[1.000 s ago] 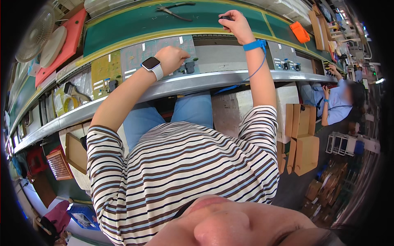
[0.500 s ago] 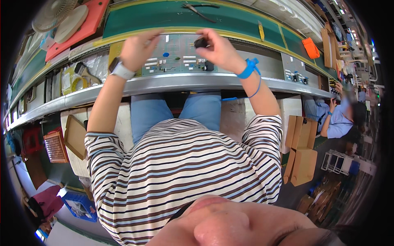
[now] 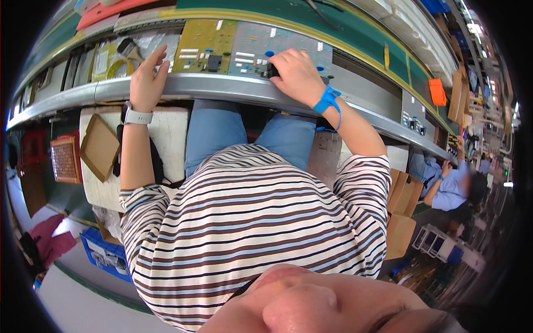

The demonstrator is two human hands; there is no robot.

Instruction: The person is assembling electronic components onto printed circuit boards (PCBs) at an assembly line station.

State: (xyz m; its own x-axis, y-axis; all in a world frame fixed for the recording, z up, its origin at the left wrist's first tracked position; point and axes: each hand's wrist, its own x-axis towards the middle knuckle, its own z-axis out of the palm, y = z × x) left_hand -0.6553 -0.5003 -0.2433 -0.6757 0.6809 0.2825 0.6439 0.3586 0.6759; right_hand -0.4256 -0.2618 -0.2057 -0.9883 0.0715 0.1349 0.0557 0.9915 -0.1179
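My right hand [image 3: 297, 75] is over a grey circuit board [image 3: 252, 36], its thumb and fingers closed about a black block-shaped component [image 3: 272, 71] at the board's near side. The fingers partly cover that component, and how it sits on the board is hidden. To the left, a yellowish circuit board [image 3: 194, 33] carries white parts and another black block [image 3: 214, 62]. My left hand [image 3: 147, 80] is raised by the metal rail, left of the boards, fingers apart and holding nothing.
A metal rail [image 3: 183, 86] runs along the near bench edge. A brush [image 3: 129, 49] and yellow tape roll [image 3: 119, 69] lie at the left. Pliers [image 3: 322, 12] rest on the green surface. An orange object [image 3: 437, 92] and a co-worker [image 3: 452, 186] are at the right.
My left hand has drawn back from the boards to the left. My right hand has lowered the black component to the board's near side. The view has shifted, bringing the yellowish board into sight.
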